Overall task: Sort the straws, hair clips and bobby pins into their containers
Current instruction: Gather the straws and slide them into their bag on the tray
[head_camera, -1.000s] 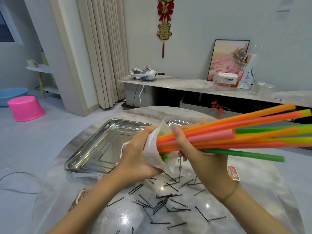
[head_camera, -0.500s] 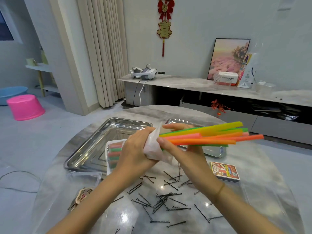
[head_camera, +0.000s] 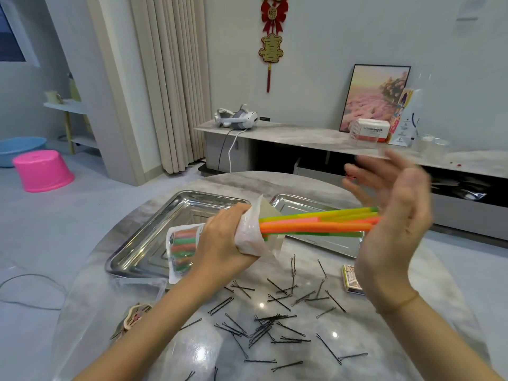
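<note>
Table (head_camera: 299,182) carries trays (head_camera: 156,237) toward its far edge, pins (head_camera: 264,325) nearer; left hand (head_camera: 222,243) grips the bag (head_camera: 250,229), right hand (head_camera: 398,224), fingers straight, stands at the tips of the straws (head_camera: 316,224).

Bright even light, table (head_camera: 275,182) glare, right hand (head_camera: 395,215) motion-blurred

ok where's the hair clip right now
Head view, lower left: the beige hair clip lies in front of the clear container, left of the scattered bobby pins.

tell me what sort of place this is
Most likely a home living room: floor-length curtains, a framed picture leaning on a low console, and a red hanging ornament.
</note>
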Action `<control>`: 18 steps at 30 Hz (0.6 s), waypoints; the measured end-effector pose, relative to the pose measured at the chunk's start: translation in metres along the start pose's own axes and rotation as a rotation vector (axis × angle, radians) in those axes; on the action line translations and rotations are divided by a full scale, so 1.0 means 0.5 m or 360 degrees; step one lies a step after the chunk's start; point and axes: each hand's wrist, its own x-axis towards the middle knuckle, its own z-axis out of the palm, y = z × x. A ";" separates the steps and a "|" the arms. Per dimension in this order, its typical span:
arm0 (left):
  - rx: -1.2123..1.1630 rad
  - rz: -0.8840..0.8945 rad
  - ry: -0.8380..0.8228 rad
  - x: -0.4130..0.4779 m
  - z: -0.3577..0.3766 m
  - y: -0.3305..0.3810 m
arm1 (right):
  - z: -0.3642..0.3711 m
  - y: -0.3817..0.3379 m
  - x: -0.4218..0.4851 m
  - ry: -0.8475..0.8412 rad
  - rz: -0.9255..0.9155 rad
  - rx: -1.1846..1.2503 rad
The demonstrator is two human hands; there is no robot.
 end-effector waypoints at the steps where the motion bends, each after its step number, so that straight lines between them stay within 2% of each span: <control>1: 0.0008 0.0008 0.0004 0.000 0.001 0.002 | -0.003 0.011 -0.007 -0.0086 0.0079 -0.0117; 3: 0.0018 0.0046 0.0011 -0.002 0.002 0.006 | -0.005 0.027 -0.034 -0.0390 0.0119 -0.0272; 6: -0.0025 0.0076 -0.0024 -0.008 0.005 0.016 | 0.014 0.068 -0.074 -0.1120 0.0158 -0.0426; 7: -0.0033 0.0096 -0.0032 -0.011 0.006 0.018 | 0.026 0.088 -0.079 -0.1298 0.0099 -0.0612; 9: -0.0016 0.0150 -0.0053 -0.018 0.011 0.019 | 0.042 0.116 -0.077 -0.1463 -0.0019 -0.1110; 10: -0.0009 0.0168 -0.0060 -0.019 0.012 0.018 | 0.044 0.116 -0.076 -0.1497 -0.0015 -0.1241; 12: -0.0013 0.0198 -0.0053 -0.019 0.011 0.016 | 0.025 0.107 -0.076 -0.1520 -0.0009 -0.1045; 14: -0.0023 0.0203 -0.0025 -0.015 0.005 0.016 | -0.001 0.087 -0.085 -0.1278 -0.0132 -0.0798; 16: -0.0035 0.0175 0.0006 -0.012 0.000 0.015 | -0.019 0.085 -0.094 -0.0940 -0.0350 -0.0761; 18: -0.0034 0.0164 0.0028 -0.011 -0.003 0.012 | -0.024 0.094 -0.100 -0.0768 -0.0459 -0.0788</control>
